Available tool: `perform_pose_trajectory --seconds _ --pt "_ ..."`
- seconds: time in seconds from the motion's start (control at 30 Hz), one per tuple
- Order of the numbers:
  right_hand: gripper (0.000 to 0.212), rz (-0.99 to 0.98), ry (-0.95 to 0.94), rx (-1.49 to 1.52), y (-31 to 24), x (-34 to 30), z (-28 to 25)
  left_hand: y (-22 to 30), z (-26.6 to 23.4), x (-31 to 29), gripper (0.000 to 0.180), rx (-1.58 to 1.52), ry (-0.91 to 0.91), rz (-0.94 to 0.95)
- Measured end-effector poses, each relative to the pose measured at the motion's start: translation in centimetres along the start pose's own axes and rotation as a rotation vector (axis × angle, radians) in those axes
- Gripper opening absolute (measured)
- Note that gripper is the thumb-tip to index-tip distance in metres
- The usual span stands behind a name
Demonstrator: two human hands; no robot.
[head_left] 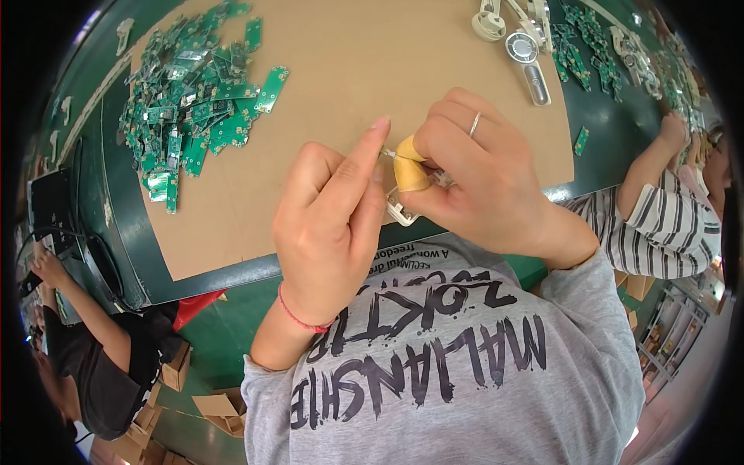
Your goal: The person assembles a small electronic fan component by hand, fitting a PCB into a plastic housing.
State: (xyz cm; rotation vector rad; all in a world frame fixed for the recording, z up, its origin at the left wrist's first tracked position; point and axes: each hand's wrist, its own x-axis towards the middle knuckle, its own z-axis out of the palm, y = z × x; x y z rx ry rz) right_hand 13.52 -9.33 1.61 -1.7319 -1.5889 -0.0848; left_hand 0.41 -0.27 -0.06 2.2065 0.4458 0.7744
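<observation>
My left hand (322, 213) is closed, its index finger stretched along a small piece between the two hands. What its fingertips pinch is mostly hidden. My right hand (484, 174) is curled, with yellow finger covers (411, 172) on the thumb and index finger. It grips a white plastic part (401, 215), whose curved edge shows below the fingers. A small pale tip pokes out between the yellow covers and the left fingertips. Both hands meet over the near edge of the cardboard sheet (341, 70).
A heap of green circuit boards (194, 108) lies on the left of the cardboard. White plastic housings (535, 81), one with a round grille, lie far right. More boards (593, 50) sit beyond them on the dark green table (225, 277). Co-workers sit at either side.
</observation>
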Motion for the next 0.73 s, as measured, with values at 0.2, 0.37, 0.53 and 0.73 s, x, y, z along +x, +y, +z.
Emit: perform_pose_trajectory --seconds 0.2,0.37,0.53,0.73 --pt "0.027 -0.041 0.002 -0.014 0.01 0.12 0.19 -0.06 -0.13 0.09 0.041 0.029 0.017 0.045" --pt "0.029 -0.072 -0.026 -0.003 0.45 0.2 0.21 -0.12 -0.76 0.41 0.042 -0.037 -0.046 0.018" --pt "0.031 -0.083 -0.056 0.06 0.33 0.52 0.03 0.13 -0.69 0.15 0.042 -0.002 -0.033 0.014" --pt "0.03 -0.089 -0.071 0.044 0.29 0.58 0.0 0.1 -0.35 -0.19 0.042 0.039 -0.008 0.031"
